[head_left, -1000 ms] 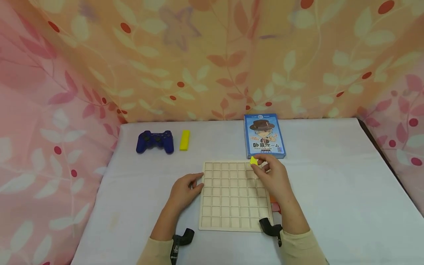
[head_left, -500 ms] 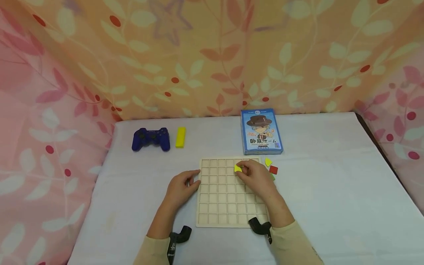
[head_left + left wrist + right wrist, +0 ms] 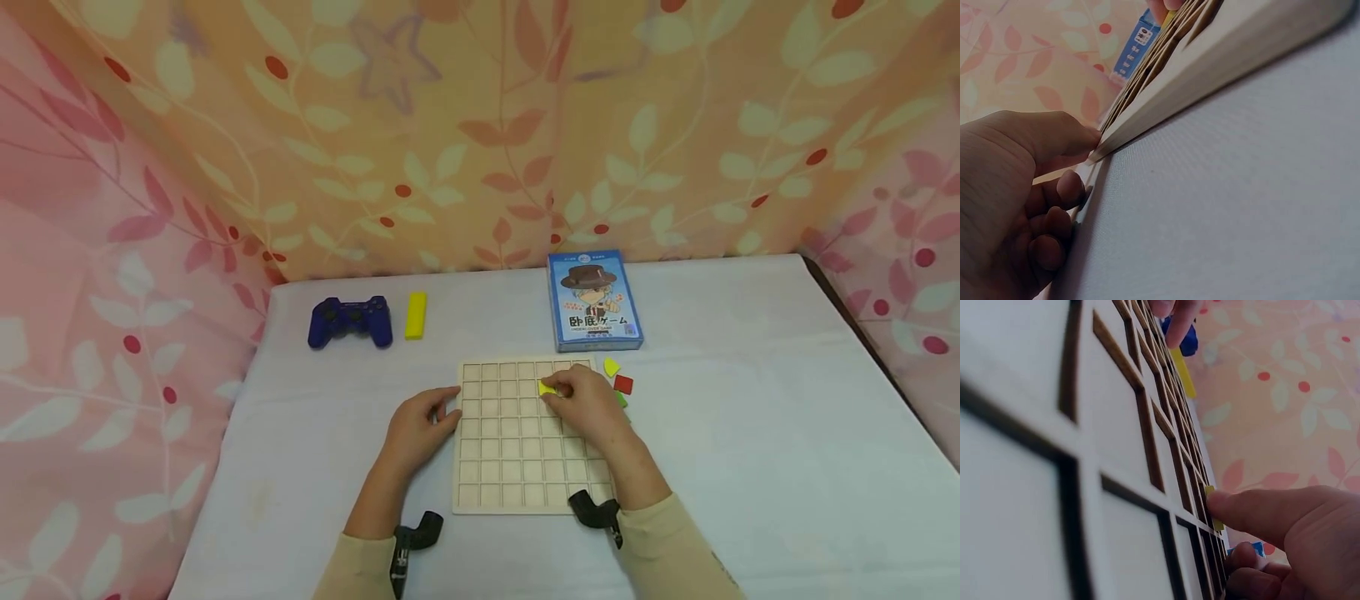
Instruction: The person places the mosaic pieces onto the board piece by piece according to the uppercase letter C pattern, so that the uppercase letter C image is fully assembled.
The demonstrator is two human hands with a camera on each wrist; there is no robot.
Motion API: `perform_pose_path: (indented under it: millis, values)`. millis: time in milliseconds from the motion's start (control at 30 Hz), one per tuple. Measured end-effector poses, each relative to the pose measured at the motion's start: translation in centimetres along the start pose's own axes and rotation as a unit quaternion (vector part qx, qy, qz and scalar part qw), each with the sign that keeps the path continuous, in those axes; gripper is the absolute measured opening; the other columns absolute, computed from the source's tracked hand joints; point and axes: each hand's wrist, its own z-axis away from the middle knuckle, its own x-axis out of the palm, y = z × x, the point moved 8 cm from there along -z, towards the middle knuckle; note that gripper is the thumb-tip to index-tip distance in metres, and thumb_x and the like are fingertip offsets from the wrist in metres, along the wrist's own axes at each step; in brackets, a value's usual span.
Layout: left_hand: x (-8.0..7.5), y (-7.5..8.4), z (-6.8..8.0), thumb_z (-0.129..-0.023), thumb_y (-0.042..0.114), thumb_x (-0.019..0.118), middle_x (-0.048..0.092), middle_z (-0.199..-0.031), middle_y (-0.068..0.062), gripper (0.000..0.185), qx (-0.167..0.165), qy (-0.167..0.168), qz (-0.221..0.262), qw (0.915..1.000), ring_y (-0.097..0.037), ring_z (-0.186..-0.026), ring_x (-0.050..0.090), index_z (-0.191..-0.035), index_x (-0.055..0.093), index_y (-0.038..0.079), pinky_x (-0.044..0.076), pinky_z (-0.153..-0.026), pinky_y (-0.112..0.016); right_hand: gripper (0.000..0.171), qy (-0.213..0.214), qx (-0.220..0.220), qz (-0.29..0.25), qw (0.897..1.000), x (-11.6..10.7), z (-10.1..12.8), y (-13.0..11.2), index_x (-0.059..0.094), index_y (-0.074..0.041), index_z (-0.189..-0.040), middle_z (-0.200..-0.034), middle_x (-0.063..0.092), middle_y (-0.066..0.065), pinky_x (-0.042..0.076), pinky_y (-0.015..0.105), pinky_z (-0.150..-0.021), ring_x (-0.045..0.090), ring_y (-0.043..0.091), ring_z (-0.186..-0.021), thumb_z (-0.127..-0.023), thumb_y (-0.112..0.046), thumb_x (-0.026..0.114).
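Yellow piece [image 3: 547, 388] sits pinched in the right hand [image 3: 587, 406] over the grid board's [image 3: 517, 467] upper rows; the left hand [image 3: 417, 431] grips the board's left edge, fingers curled.

We are looking at a home play corner: leaf-patterned curtains [image 3: 480, 125] are draping round a white-clothed table [image 3: 750, 433] that is holding a blue game controller [image 3: 350, 321] and a card game box [image 3: 594, 300].

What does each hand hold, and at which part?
Right hand pinches the yellow piece at its right edge; left hand grips the wooden grid board at its left edge.
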Motion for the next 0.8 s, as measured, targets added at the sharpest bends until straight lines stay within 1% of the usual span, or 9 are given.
perform_pose_path:
  millis: [167, 333, 433, 533, 667, 767, 800]
  values:
    - [0.2, 0.1, 0.2, -0.09, 0.018, 0.077, 0.053, -0.074, 0.009, 0.035, -0.002, -0.002, 0.003, 1.0, -0.01, -0.064, 0.044, -0.125, 0.074, 0.011, 0.038, -0.059, -0.028, 0.024, 0.008, 0.015, -0.003, 1.0, 0.0, 0.0, 0.3, 0.081, -0.009, -0.112, -0.086, 0.061, 0.003, 0.043, 0.034, -0.066, 0.052, 0.02, -0.078, -0.088, -0.014, 0.081]
    - [0.7, 0.4, -0.1, -0.092, 0.019, 0.076, 0.051, -0.074, 0.01, 0.035, 0.015, -0.005, -0.006, 0.9999, -0.009, -0.066, 0.044, -0.126, 0.074, 0.012, 0.038, -0.062, -0.029, 0.02, 0.042, 0.04, -0.022, 0.998, -0.8, 0.2, 1.2, 0.083, -0.007, -0.103, -0.091, 0.063, 0.006, 0.048, 0.035, -0.068, 0.06, 0.022, -0.086, -0.084, -0.016, 0.085]
    - [0.9, 0.6, -0.5, -0.093, 0.02, 0.076, 0.051, -0.074, 0.01, 0.034, 0.022, -0.001, -0.009, 0.9997, -0.009, -0.067, 0.045, -0.126, 0.074, 0.012, 0.038, -0.063, -0.029, 0.019, 0.054, 0.042, -0.035, 0.997, -1.3, 0.3, 1.4, 0.083, -0.006, -0.099, -0.093, 0.064, 0.007, 0.049, 0.035, -0.069, 0.062, 0.024, -0.089, -0.084, -0.017, 0.085]
    - [1.0, 0.4, -0.4, -0.092, 0.021, 0.075, 0.051, -0.074, 0.01, 0.034, 0.014, -0.003, -0.008, 0.9999, -0.01, -0.067, 0.045, -0.126, 0.074, 0.012, 0.037, -0.063, -0.029, 0.02, 0.042, 0.031, -0.021, 0.998, -1.0, 0.2, 1.4, 0.082, -0.007, -0.102, -0.091, 0.063, 0.006, 0.047, 0.035, -0.069, 0.059, 0.022, -0.084, -0.085, -0.018, 0.084]
    - [0.7, -0.1, 0.3, -0.092, 0.02, 0.075, 0.051, -0.074, 0.01, 0.034, 0.005, -0.001, -0.011, 0.9999, -0.009, -0.066, 0.043, -0.125, 0.074, 0.012, 0.036, -0.062, -0.029, 0.022, 0.021, 0.009, 0.009, 1.0, -0.2, 0.2, 0.9, 0.081, -0.008, -0.105, -0.088, 0.061, 0.004, 0.043, 0.036, -0.068, 0.052, 0.021, -0.079, -0.086, -0.019, 0.083]
    - [0.4, -0.2, 0.7, -0.092, 0.019, 0.075, 0.051, -0.074, 0.01, 0.033, 0.008, 0.007, -0.012, 0.9999, -0.009, -0.065, 0.043, -0.125, 0.074, 0.012, 0.036, -0.062, -0.029, 0.023, 0.015, 0.003, 0.016, 1.0, 0.1, 0.3, 0.5, 0.079, -0.008, -0.106, -0.089, 0.061, 0.005, 0.043, 0.039, -0.072, 0.052, 0.023, -0.081, -0.086, -0.019, 0.083]
    - [0.3, -0.2, 0.7, -0.092, 0.02, 0.075, 0.051, -0.074, 0.01, 0.033, 0.007, 0.008, -0.011, 0.9999, -0.009, -0.065, 0.043, -0.125, 0.074, 0.012, 0.036, -0.062, -0.029, 0.024, 0.015, 0.002, 0.015, 1.0, 0.1, 0.3, 0.5, 0.079, -0.008, -0.106, -0.092, 0.063, 0.006, 0.045, 0.04, -0.074, 0.054, 0.024, -0.084, -0.086, -0.02, 0.083]
